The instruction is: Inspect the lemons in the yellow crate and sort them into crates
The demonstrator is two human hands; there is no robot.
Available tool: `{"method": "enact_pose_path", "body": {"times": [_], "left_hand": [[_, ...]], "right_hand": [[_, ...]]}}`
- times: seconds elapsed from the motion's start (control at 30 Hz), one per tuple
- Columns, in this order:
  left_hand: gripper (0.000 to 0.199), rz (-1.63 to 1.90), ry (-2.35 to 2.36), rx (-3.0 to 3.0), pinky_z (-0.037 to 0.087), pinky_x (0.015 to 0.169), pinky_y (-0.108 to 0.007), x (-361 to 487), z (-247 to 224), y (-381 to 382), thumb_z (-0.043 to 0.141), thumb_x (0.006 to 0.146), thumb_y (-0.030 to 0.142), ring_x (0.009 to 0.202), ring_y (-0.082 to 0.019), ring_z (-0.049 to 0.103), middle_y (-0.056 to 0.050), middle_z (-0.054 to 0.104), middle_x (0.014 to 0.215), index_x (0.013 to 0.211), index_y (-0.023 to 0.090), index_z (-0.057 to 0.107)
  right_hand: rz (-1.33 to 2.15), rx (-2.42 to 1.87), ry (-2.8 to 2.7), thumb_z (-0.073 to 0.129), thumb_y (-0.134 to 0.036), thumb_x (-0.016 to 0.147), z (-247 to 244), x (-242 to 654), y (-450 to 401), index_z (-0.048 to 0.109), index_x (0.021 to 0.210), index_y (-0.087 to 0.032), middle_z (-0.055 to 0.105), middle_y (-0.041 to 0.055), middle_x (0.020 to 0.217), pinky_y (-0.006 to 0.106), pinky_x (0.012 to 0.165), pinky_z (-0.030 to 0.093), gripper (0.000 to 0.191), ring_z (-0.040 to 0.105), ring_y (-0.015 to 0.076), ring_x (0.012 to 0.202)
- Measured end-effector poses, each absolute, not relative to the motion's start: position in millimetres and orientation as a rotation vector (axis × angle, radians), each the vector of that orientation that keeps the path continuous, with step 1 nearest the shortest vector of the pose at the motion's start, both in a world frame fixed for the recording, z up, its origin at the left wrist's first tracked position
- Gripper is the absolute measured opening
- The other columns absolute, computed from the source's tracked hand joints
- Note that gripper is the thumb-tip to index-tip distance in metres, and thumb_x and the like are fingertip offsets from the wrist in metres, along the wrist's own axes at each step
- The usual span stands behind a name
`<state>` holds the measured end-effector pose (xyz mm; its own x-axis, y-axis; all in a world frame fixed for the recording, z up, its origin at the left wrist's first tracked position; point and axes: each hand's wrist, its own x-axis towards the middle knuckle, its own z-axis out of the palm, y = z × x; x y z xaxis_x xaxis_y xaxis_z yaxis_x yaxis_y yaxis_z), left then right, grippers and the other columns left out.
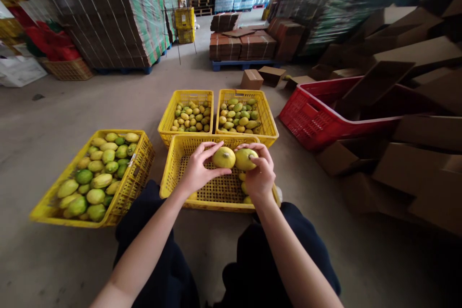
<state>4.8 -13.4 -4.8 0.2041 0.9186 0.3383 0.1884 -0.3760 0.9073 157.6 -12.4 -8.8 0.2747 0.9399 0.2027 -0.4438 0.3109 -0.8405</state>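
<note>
My left hand (199, 169) is closed around a yellow lemon (223, 158), thumb below and fingers above. A second lemon (246, 159) sits in the grip of my right hand (262, 173), close beside the first one. Both fruits are held above a yellow plastic crate (166, 173) that stands between my knees. Inside that crate, a few lemons (247, 187) lie along the right side, partly hidden by my right hand, and much of its perforated floor shows.
Two yellow crates (168, 120) of smaller yellow-green fruit stand just beyond. At the left is a tilted-looking crate (135, 173) full of yellow and green fruit. A red crate (306, 125) and piled cardboard boxes (415, 168) occupy the right. Wrapped pallet stacks (97, 14) stand behind.
</note>
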Motion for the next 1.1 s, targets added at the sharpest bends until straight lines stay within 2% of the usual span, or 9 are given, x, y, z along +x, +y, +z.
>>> {"method": "enact_pose_path", "body": {"times": [0.1, 0.23, 0.47, 0.57, 0.67, 0.73, 0.8, 0.9, 1.1], "left_hand": [[0.059, 1.21, 1.059, 1.611, 0.053, 0.086, -0.033, 1.3, -4.4, -12.3, 0.08, 0.063, 0.033, 0.104, -0.022, 0.058, -0.007, 0.055, 0.117, 0.119, 0.028, 0.063], [0.052, 1.163, 1.007, 1.468, 0.053, 0.084, -0.033, -5.6, 0.3, -11.7, 0.075, 0.069, 0.033, 0.095, -0.019, 0.062, -0.007, 0.059, 0.118, 0.12, 0.027, 0.062], [0.033, 1.137, 1.021, 1.197, 0.051, 0.084, -0.028, -9.8, 2.4, -15.5, 0.064, 0.08, 0.034, 0.105, -0.02, 0.059, -0.005, 0.063, 0.115, 0.113, 0.026, 0.062], [0.031, 1.153, 1.078, 1.067, 0.052, 0.068, -0.023, -6.3, -2.7, -14.9, 0.068, 0.075, 0.037, 0.09, -0.017, 0.061, -0.003, 0.063, 0.098, 0.102, 0.023, 0.062], [0.034, 1.209, 1.035, 0.792, 0.047, 0.049, -0.019, -4.6, -5.3, -10.7, 0.07, 0.071, 0.043, 0.065, -0.012, 0.058, -0.002, 0.061, 0.081, 0.091, 0.019, 0.057], [0.032, 1.223, 0.964, 0.529, 0.042, 0.043, -0.017, -6.5, -4.2, -6.7, 0.066, 0.073, 0.044, 0.055, -0.009, 0.054, -0.002, 0.061, 0.075, 0.087, 0.018, 0.055], [0.028, 1.22, 0.909, 0.29, 0.042, 0.043, -0.017, -10.4, -1.7, -2.8, 0.063, 0.075, 0.041, 0.052, -0.009, 0.054, -0.003, 0.06, 0.07, 0.083, 0.016, 0.054], [0.022, 1.226, 0.853, 0.07, 0.046, 0.046, -0.018, -16.5, 1.7, -0.1, 0.058, 0.078, 0.036, 0.06, -0.013, 0.059, -0.005, 0.059, 0.069, 0.083, 0.015, 0.055], [0.02, 1.171, 0.75, -0.003, 0.056, 0.061, -0.025, -19.7, 2.1, -3.6, 0.049, 0.082, 0.028, 0.073, -0.016, 0.063, -0.008, 0.064, 0.081, 0.089, 0.013, 0.06]], "right_hand": [[1.114, -0.751, -0.768, 0.047, -0.022, 0.063, -9.3, 155.8, -11.6, 0.059, 0.072, -0.021, 0.066, 0.0011, 0.079, 0.034, 0.08, 0.045, 0.015, 0.061, 0.0183, 0.077], [1.245, -0.715, -0.725, 0.046, -0.024, 0.061, -6.6, 153.8, -11.9, 0.059, 0.071, -0.021, 0.066, 0.0019, 0.078, 0.034, 0.077, 0.046, 0.016, 0.061, 0.0198, 0.079], [1.46, -0.738, -0.63, 0.047, -0.025, 0.062, -5.7, 146.3, -11.5, 0.06, 0.069, -0.02, 0.065, 0.003, 0.073, 0.032, 0.066, 0.05, 0.015, 0.061, 0.02, 0.075], [1.579, -0.742, -0.571, 0.046, -0.028, 0.066, -7.0, 141.0, -10.0, 0.06, 0.07, -0.02, 0.065, 0.0038, 0.071, 0.028, 0.049, 0.047, 0.016, 0.061, 0.0191, 0.066], [1.692, -0.713, -0.49, 0.048, -0.035, 0.072, -7.9, 136.4, -7.3, 0.058, 0.073, -0.019, 0.065, 0.0039, 0.073, 0.023, 0.033, 0.034, 0.019, 0.057, 0.0163, 0.052], [1.725, -0.699, -0.425, 0.051, -0.038, 0.075, -8.7, 134.2, -4.6, 0.057, 0.074, -0.019, 0.065, 0.0039, 0.073, 0.021, 0.029, 0.028, 0.021, 0.056, 0.0149, 0.048], [1.718, -0.714, -0.363, 0.055, -0.04, 0.076, -9.6, 132.7, -1.6, 0.055, 0.074, -0.019, 0.063, 0.0029, 0.069, 0.02, 0.029, 0.029, 0.021, 0.057, 0.0149, 0.049], [1.705, -0.758, -0.287, 0.058, -0.038, 0.077, -11.1, 131.2, 2.4, 0.052, 0.073, -0.021, 0.059, -0.0006, 0.059, 0.019, 0.027, 0.03, 0.019, 0.059, 0.0157, 0.049], [1.859, -0.894, -0.102, 0.044, -0.038, 0.088, -16.4, 126.6, 5.0, 0.053, 0.077, -0.018, 0.059, 0.0013, 0.053, 0.018, 0.025, 0.029, 0.024, 0.059, 0.0164, 0.045]]}}
